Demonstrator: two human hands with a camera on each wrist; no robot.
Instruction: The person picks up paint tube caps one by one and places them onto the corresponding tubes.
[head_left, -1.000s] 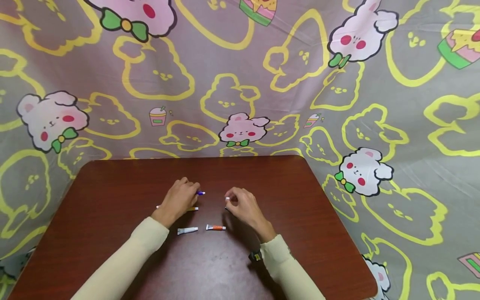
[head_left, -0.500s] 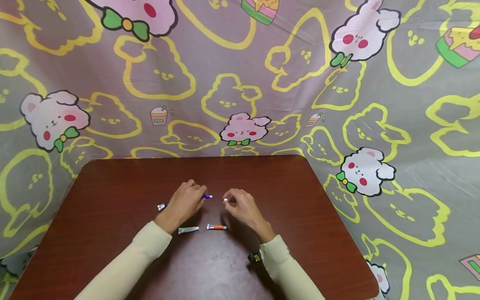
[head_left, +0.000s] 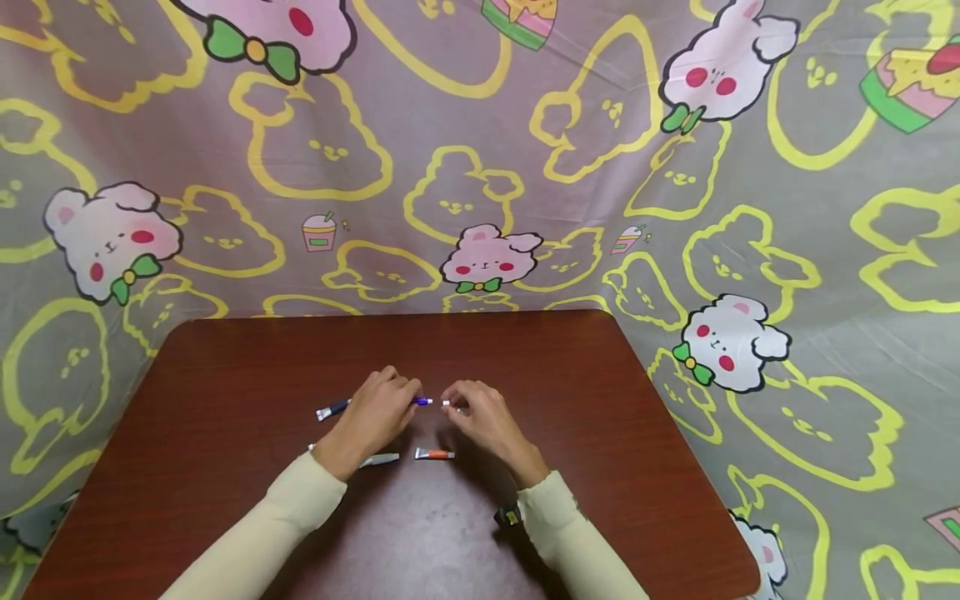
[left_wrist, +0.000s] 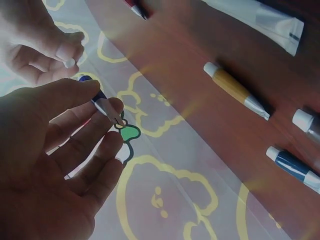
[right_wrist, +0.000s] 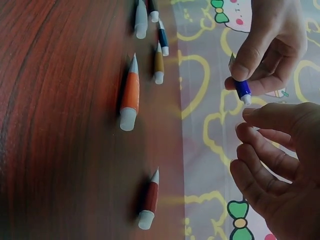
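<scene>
My left hand (head_left: 375,412) pinches a small blue paint tube (right_wrist: 242,89) between thumb and fingers above the table, its white tip pointing at my right hand. My right hand (head_left: 487,421) pinches a small white cap (left_wrist: 70,63), just apart from the tube's tip. In the head view the cap shows at the fingertips. An orange tube (head_left: 434,454) and a silvery white tube (head_left: 382,459), partly behind my left wrist, lie nearer me. A dark blue tube (head_left: 332,409) lies left of my left hand.
A yellow tube (left_wrist: 232,85) and a dark red tube (right_wrist: 151,197) also lie on the brown table (head_left: 247,358). Another dark tube (right_wrist: 153,9) is partly cut off at the frame's edge. A patterned cloth (head_left: 570,208) hangs behind and beside the table.
My left hand has moved right and slightly nearer me, bringing the blue tube toward the cap and uncovering the dark blue tube. My right hand has shifted slightly left with the cap.
</scene>
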